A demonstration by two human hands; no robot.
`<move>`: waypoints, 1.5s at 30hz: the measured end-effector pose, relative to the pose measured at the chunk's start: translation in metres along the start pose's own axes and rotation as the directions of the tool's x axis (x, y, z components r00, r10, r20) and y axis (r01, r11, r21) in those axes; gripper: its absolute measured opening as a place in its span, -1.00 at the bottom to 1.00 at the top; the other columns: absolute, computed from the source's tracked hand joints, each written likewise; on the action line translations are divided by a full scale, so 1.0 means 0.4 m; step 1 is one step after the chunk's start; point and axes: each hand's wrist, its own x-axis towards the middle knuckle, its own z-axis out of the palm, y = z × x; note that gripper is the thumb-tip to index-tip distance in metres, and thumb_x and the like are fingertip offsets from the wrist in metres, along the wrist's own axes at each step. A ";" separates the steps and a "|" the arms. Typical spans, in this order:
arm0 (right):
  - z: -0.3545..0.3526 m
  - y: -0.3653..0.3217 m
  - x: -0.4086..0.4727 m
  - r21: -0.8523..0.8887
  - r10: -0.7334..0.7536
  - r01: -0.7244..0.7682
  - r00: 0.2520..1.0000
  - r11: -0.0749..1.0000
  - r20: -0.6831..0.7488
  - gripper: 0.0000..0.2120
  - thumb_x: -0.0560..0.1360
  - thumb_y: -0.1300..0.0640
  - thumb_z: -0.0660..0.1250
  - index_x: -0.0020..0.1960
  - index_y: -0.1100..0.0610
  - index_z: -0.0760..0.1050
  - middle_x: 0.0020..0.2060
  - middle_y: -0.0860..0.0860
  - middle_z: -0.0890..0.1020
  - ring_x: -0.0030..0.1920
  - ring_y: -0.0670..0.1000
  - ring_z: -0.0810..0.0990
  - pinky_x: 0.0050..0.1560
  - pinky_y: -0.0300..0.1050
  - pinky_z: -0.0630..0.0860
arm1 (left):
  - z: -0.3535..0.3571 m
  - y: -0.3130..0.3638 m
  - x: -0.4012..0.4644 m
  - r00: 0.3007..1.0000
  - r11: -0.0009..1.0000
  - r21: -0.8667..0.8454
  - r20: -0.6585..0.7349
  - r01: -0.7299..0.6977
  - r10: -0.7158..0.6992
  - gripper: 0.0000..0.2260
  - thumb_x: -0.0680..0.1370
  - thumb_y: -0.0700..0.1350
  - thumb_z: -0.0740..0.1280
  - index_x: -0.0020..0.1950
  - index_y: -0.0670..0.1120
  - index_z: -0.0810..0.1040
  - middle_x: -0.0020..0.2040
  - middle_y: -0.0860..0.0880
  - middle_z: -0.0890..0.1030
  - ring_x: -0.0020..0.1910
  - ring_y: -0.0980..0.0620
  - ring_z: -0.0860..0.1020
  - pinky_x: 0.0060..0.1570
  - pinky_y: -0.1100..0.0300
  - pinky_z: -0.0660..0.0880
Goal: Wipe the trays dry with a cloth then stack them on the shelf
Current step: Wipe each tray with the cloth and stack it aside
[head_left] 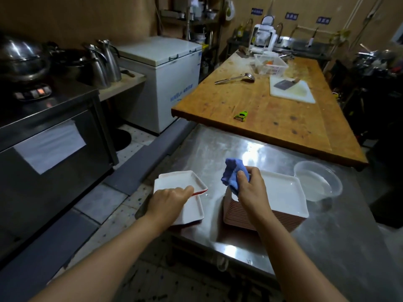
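A tall stack of white trays with red undersides (pixel 283 192) stands on the steel table (pixel 327 247); its top tray looks wet. My right hand (pixel 250 188) grips a crumpled blue cloth (pixel 232 175) over the stack's left corner. At the table's left edge lies a white tray (pixel 192 210), and above it my left hand (pixel 169 200) holds another white tray (pixel 181 180) by its near edge, tilted slightly.
A clear plastic bowl (pixel 318 182) sits right of the stack. Behind is a wooden worktable (pixel 272 114) with a green peeler (pixel 241 116), ladle (pixel 235 78), cutting board with cleaver (pixel 292 89) and white basket (pixel 270 64). A dark steel counter (pixel 43 127) and chest freezer (pixel 165 83) stand left.
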 end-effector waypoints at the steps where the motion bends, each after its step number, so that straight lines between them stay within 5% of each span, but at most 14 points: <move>1: 0.000 0.002 0.002 0.007 -0.003 0.003 1.000 1.000 -0.004 -0.90 0.61 0.11 0.13 0.08 0.10 0.37 -0.16 -0.09 0.52 -0.20 -0.14 0.50 -0.30 -0.29 0.37 | 0.019 0.001 -0.007 0.999 1.000 0.003 0.031 -0.012 0.012 -0.66 0.07 -0.27 0.59 -0.28 -0.08 0.55 -0.51 0.00 0.52 -0.62 -0.04 0.50 -0.68 0.27 0.32; 12: -0.006 0.018 0.031 0.064 -0.006 0.008 0.999 0.998 -0.033 -0.90 0.61 0.10 0.13 0.04 0.10 0.38 -0.15 0.07 0.57 -0.25 -0.01 0.50 -0.29 -0.17 0.35 | 0.142 0.030 -0.037 0.993 0.998 -0.068 0.117 -0.016 0.024 -0.68 0.08 -0.24 0.62 -0.29 -0.12 0.56 -0.50 -0.02 0.50 -0.56 -0.03 0.50 -0.68 0.29 0.29; 17: -0.022 0.037 0.035 0.071 0.014 -0.011 0.999 0.997 -0.038 -0.89 0.61 0.10 0.13 0.07 0.11 0.38 -0.10 0.08 0.58 -0.18 0.03 0.54 -0.23 -0.13 0.39 | 0.204 0.009 -0.055 0.924 0.999 -0.038 0.382 0.033 -0.016 -0.86 0.59 -0.08 0.19 0.10 -0.10 0.41 0.08 -0.04 0.51 0.09 -0.04 0.47 -0.16 0.09 0.38; 23: -0.046 0.058 0.044 0.084 0.042 -0.034 0.995 0.996 -0.088 -0.88 0.61 0.12 0.14 0.09 0.13 0.39 -0.06 0.07 0.58 -0.12 0.03 0.56 -0.19 -0.13 0.42 | 0.264 -0.006 -0.070 0.911 0.983 -0.163 0.411 0.087 -0.012 -0.64 0.51 0.02 0.35 0.23 -0.12 0.44 0.28 -0.04 0.46 0.26 -0.01 0.41 0.04 0.08 0.46; 28: -0.067 0.071 0.049 0.100 0.084 -0.072 0.989 0.992 -0.123 -0.85 0.61 0.12 0.14 0.13 0.14 0.40 -0.02 0.09 0.59 -0.08 0.05 0.59 -0.08 -0.02 0.54 | 0.295 -0.020 -0.062 0.888 0.986 -0.137 0.460 0.095 -0.022 -0.45 0.53 0.11 0.29 0.46 -0.05 0.25 0.49 0.01 0.23 0.45 0.08 0.21 0.28 0.18 0.32; 37: -0.098 0.104 0.049 0.137 0.118 -0.096 0.980 0.986 -0.162 -0.90 0.61 0.11 0.14 0.06 0.08 0.41 -0.09 0.00 0.59 -0.16 -0.07 0.58 -0.21 -0.18 0.47 | 0.293 -0.019 -0.032 0.818 0.991 -0.023 0.567 0.135 -0.099 -0.42 0.55 0.28 0.08 0.45 -0.04 0.21 0.51 0.00 0.15 0.48 0.04 0.11 0.38 -0.04 0.12; 41: -0.133 0.110 0.046 0.119 0.123 -0.100 0.971 0.988 -0.204 -0.94 0.60 0.11 0.15 -0.02 0.02 0.39 -0.12 0.00 0.59 -0.16 -0.03 0.58 -0.16 -0.08 0.53 | 0.238 0.046 0.040 0.868 0.904 -0.246 0.447 0.351 -0.216 -0.47 0.57 0.21 0.10 0.46 -0.03 0.23 0.48 0.00 0.26 0.46 0.02 0.17 0.40 -0.09 0.03; 45: -0.193 0.126 0.043 -0.063 0.033 -0.054 0.954 0.997 -0.299 -0.95 0.57 0.07 0.16 0.00 -0.03 0.38 -0.08 -0.06 0.56 -0.06 -0.03 0.56 -0.10 -0.11 0.50 | 0.165 0.129 0.152 0.882 0.694 -0.550 0.356 0.464 -0.308 -0.56 0.58 0.14 0.16 0.39 -0.05 0.36 0.31 -0.04 0.49 0.26 -0.04 0.45 0.17 0.10 0.34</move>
